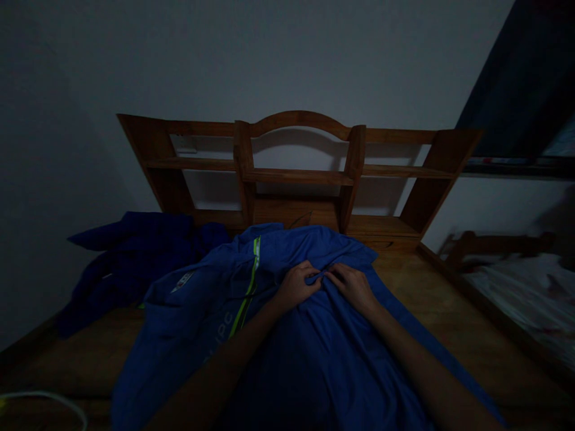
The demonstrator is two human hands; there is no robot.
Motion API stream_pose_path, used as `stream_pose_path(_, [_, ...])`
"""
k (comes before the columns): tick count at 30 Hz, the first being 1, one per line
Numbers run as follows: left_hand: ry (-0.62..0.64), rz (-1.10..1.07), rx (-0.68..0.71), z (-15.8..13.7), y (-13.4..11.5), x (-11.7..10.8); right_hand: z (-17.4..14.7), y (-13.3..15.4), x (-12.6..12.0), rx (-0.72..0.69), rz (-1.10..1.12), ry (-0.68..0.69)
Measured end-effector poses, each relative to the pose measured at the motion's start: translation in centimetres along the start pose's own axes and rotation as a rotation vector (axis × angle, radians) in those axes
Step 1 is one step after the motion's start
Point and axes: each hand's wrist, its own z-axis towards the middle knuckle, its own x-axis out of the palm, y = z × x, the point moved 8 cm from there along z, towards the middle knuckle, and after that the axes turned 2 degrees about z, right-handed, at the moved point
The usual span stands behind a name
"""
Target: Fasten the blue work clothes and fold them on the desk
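A blue work jacket with a yellow-green reflective strip and pale lettering lies spread out in front of me. My left hand pinches a fold of its fabric between thumb and fingers. Close beside it, almost touching, my right hand grips the same raised bit of cloth with its fingertips. Whether a button or other small fastening sits between the fingers is too dark and small to make out. Both forearms reach in over the jacket from below.
A darker blue garment lies crumpled at the left. Behind stands a wooden headboard shelf against a white wall. The wooden surface shows at the right, near pale plastic-looking material. A white cable curves at lower left.
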Motion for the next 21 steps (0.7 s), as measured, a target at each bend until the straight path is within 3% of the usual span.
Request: stream_pose_path(21, [-0.06, 0.066, -0.045, 0.13, 0.53, -0.29, 0.03, 0.02, -0.16, 0.013, 0.026, -0.003])
